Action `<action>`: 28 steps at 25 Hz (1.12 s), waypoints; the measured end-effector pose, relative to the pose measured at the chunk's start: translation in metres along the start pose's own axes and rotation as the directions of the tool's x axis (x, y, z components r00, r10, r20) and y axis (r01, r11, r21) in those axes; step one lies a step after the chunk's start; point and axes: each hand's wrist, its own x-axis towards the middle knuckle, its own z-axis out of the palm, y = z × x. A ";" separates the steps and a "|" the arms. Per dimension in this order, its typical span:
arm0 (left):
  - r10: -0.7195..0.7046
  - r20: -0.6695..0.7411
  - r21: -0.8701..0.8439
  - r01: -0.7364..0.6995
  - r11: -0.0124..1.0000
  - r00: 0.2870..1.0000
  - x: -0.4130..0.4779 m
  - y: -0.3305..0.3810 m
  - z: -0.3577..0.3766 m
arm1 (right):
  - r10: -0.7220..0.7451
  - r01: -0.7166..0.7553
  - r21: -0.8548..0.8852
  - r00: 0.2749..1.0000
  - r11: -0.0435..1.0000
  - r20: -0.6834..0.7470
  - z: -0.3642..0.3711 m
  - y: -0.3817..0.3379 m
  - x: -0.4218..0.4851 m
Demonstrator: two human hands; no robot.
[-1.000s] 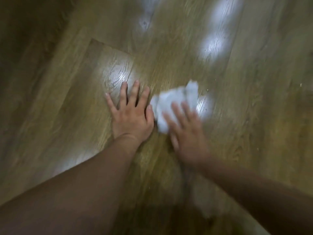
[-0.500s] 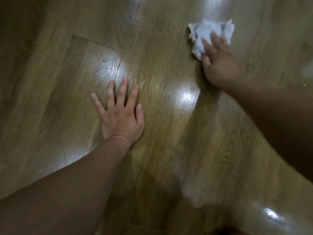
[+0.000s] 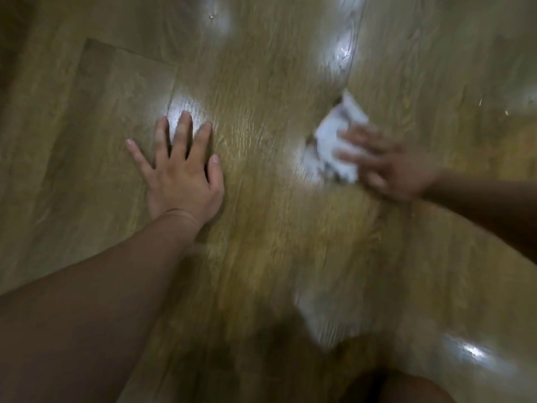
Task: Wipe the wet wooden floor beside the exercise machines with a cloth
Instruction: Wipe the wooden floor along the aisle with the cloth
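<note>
The cloth [image 3: 337, 141], white and crumpled, lies on the wooden floor [image 3: 261, 82] under the fingertips of the right hand [image 3: 389, 167]; most of it shows beyond the fingers, on the side toward the left hand. I judge that the wiping step is in progress: the right hand and the cloth are blurred, as in a stroke, and the boards around them shine. The fingers of this hand look stretched out flat on top of the cloth and press it down. The blur hides whether the thumb curls around an edge.

The left hand [image 3: 180, 175] is well apart from the cloth. It rests palm down on the floor with the fingers spread and straight and holds nothing. It seems to carry the body's weight.

Bright patches [image 3: 340, 53] lie on the boards beyond the right hand, and another one lies nearer to the person than that hand. I cannot tell whether they are water or only reflected light. The next move probably calls for firm, flat pressure and for strokes that overlap toward these patches, so that the bunched cloth does not slip out from under the fingers.
</note>
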 end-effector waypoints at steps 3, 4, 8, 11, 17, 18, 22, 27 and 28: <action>0.009 -0.023 -0.021 -0.009 1.000 1.000 0.001 -0.002 0.000 | 0.649 -0.624 0.191 0.751 0.758 -0.121 -0.022 0.045 0.068; 0.012 -0.028 -0.022 -0.012 1.000 1.000 0.003 -0.003 -0.001 | 0.742 -0.700 0.261 0.661 0.664 -0.115 -0.018 0.024 0.082; 0.001 -0.030 -0.009 -0.001 1.000 1.000 -0.001 0.003 0.000 | 0.583 -0.533 0.266 0.796 0.803 -0.163 0.037 -0.129 -0.011; 0.121 0.028 0.135 -0.123 0.983 0.992 -0.003 0.020 -0.010 | -0.072 0.064 0.151 0.996 0.986 0.049 0.049 -0.184 -0.141; 0.561 0.183 -0.091 -0.554 0.827 0.807 -0.048 0.183 0.029 | 0.038 -0.039 -0.034 0.999 0.999 -0.022 0.003 0.043 -0.082; 0.529 0.170 -0.076 -0.524 0.848 0.831 -0.051 0.195 0.038 | 0.308 -0.308 0.007 0.949 0.951 -0.070 -0.007 0.074 -0.058; 0.474 0.152 0.014 -0.482 0.876 0.867 -0.046 0.194 0.041 | 0.776 -0.740 0.249 0.621 0.626 -0.105 -0.017 0.076 -0.003; 0.495 0.120 -0.041 -0.494 0.869 0.861 -0.047 0.197 0.043 | 0.171 -0.164 0.147 0.985 0.975 -0.037 0.041 -0.126 -0.163; 0.506 0.106 -0.038 -0.505 0.862 0.856 -0.047 0.195 0.045 | -0.065 0.059 0.152 0.997 0.987 0.037 0.042 -0.124 -0.186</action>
